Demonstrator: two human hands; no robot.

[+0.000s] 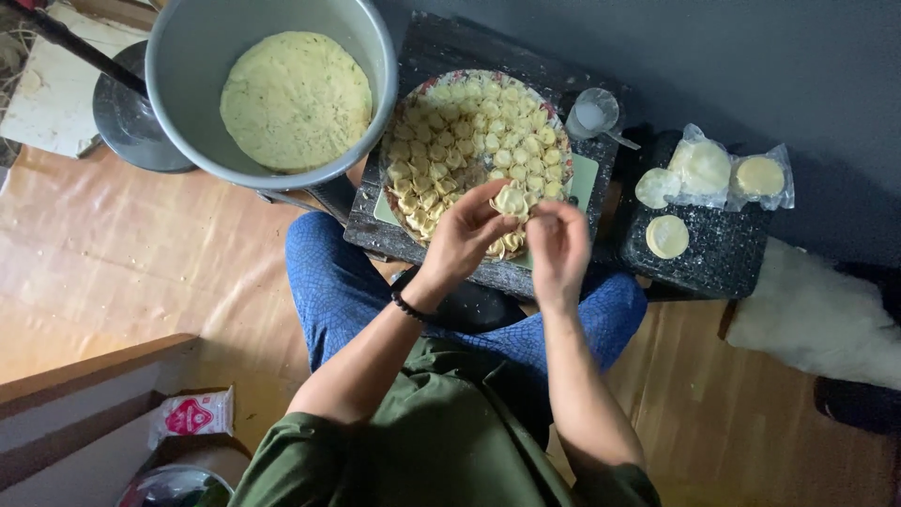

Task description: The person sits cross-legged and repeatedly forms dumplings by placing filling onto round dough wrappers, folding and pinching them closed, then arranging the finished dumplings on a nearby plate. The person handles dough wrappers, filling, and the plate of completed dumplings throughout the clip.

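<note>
Dumpling: small pale folded dough dumpling point(511, 199), centre of frame, above round patterned tray point(399, 202).
Left hand point(466, 235): fingertips pinching dumpling.
Right hand point(557, 246): curled beside, grip unclear.
Handling: likely soft, light, tearable; best held at sealed edges.

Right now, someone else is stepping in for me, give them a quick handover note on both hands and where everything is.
Left hand: holds a folded dumpling over the tray's near edge.
Right hand: fingers curled beside the dumpling, holding nothing clearly visible.
Round tray: almost full of folded dumplings.
Big pot, upper left: filling inside.
Loose wrappers and bagged ones on the dark stool to the right.
Done: most of the tray. Left: filling and wrappers remain.
</note>
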